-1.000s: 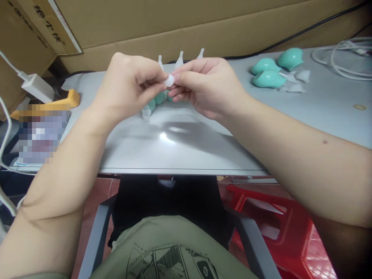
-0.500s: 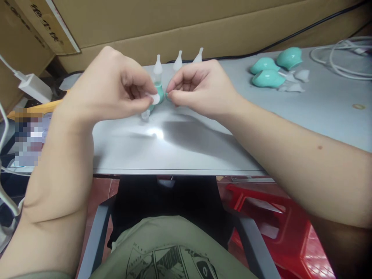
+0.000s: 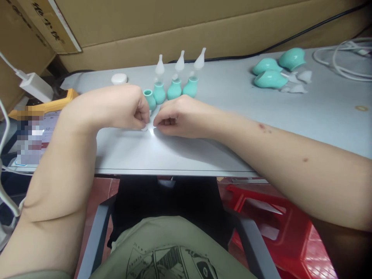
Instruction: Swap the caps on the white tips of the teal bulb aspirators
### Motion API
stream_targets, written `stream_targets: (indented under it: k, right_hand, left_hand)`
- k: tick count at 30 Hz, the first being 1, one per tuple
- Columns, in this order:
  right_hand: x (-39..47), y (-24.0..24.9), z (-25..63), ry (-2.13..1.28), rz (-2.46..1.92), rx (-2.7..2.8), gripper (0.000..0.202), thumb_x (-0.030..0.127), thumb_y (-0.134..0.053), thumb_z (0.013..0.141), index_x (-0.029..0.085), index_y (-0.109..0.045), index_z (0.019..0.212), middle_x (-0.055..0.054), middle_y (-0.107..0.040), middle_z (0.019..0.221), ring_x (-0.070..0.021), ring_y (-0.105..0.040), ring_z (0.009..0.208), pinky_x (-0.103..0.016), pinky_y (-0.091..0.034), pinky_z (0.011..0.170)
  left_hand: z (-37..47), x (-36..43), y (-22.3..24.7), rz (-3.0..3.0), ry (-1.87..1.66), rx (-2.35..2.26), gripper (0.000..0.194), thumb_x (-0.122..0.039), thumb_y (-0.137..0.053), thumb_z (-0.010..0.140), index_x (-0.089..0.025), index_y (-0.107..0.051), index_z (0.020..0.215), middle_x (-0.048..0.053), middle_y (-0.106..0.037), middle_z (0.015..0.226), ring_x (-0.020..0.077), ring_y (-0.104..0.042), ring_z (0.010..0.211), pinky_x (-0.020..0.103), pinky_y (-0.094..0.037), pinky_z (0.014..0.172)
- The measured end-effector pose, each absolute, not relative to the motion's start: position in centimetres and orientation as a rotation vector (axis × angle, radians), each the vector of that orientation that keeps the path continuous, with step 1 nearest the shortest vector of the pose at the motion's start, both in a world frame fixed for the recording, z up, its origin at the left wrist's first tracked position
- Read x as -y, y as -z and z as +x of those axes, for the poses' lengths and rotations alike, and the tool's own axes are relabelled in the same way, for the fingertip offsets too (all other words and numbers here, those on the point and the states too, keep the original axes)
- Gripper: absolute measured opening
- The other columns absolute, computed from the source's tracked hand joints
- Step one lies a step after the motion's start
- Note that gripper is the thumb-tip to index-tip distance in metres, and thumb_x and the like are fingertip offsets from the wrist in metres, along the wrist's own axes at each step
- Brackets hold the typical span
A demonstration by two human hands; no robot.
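Since dropping from mid-air, now resting on the table (image 3: 203,155): left hand (image 3: 128,106) and right hand (image 3: 177,116) curled, fingertips pinching a small clear piece (image 3: 150,126) beside the teal bulbs (image 3: 174,90).

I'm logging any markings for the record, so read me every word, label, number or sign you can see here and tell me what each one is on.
Cardboard box, top left: black printed characters, tilted and too blurred to read.
Paper at the left table edge: red print, possibly "50", not legible; the rest is pixelated.
T-shirt: a line drawing with tiny lettering, too small to read.
Teal bulbs near the hands: no markings visible.
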State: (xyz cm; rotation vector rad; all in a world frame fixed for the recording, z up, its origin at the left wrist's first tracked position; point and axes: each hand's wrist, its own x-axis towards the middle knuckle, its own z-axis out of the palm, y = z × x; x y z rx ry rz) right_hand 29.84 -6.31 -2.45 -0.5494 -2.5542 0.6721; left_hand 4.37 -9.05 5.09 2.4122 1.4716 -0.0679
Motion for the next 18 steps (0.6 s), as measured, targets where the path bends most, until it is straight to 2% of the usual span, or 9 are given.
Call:
stream_targets:
  k: [4,8,11,15,18]
  right_hand:
    - [6.6,2.1,29.5,-0.632,-0.579,2.612,0.023,0.007,-0.074,0.097,0.025,-0.087,0.091,-0.005,-0.085,0.096,-0.0224,-0.072,0.086,-0.039,-0.053,0.089]
    - [6.7,2.0,29.5,-0.642,-0.582,2.631,0.021,0.008,-0.077,0.098,0.026,-0.086,0.089,-0.006,-0.086,0.097,-0.0243,-0.072,0.088,-0.041,-0.055,0.091]
    - [6.5,2.1,29.9,-0.695,-0.609,2.539,0.018,0.011,-0.080,0.095,0.027,-0.088,0.094,-0.002,-0.085,0.092,-0.0217,-0.069,0.082,-0.039,-0.054,0.088]
    - [6.3,1.4,31.0,-0.796,-0.661,2.388,0.011,0.017,-0.081,0.095,0.026,-0.088,0.094,0.000,-0.080,0.085,-0.0204,-0.064,0.079,-0.038,-0.050,0.082]
    - [6.5,0.5,31.7,-0.776,-0.731,2.251,0.013,0.018,-0.079,0.100,0.025,-0.090,0.096,-0.001,-0.069,0.078,-0.0211,-0.056,0.077,-0.039,-0.047,0.080]
  left_hand:
    - [3.8,8.6,-4.6,2.426,0.087,-1.447,0.016,-0.024,-0.089,0.080,-0.040,-0.094,0.083,-0.015,-0.082,0.067,0.0174,-0.069,0.051,0.035,-0.043,0.051]
    - [2.8,8.8,-4.4,2.524,-0.099,-1.212,0.014,-0.029,-0.089,0.086,-0.037,-0.096,0.094,-0.014,-0.080,0.066,0.0126,-0.063,0.045,0.031,-0.040,0.044]
    - [2.6,9.2,-4.5,2.585,-0.281,-1.113,0.001,-0.035,-0.093,0.092,-0.035,-0.093,0.093,-0.010,-0.076,0.063,0.0130,-0.055,0.043,0.033,-0.034,0.041]
    - [3.4,9.5,-5.0,2.579,-0.562,-1.009,0.024,-0.046,-0.100,0.092,-0.033,-0.084,0.079,-0.005,-0.071,0.060,0.0143,-0.051,0.046,0.038,-0.033,0.044]
    - [4.0,9.3,-5.3,2.606,-0.996,-0.981,0.043,-0.052,-0.097,0.094,-0.030,-0.068,0.070,-0.003,-0.057,0.057,0.0126,-0.041,0.053,0.043,-0.028,0.051]
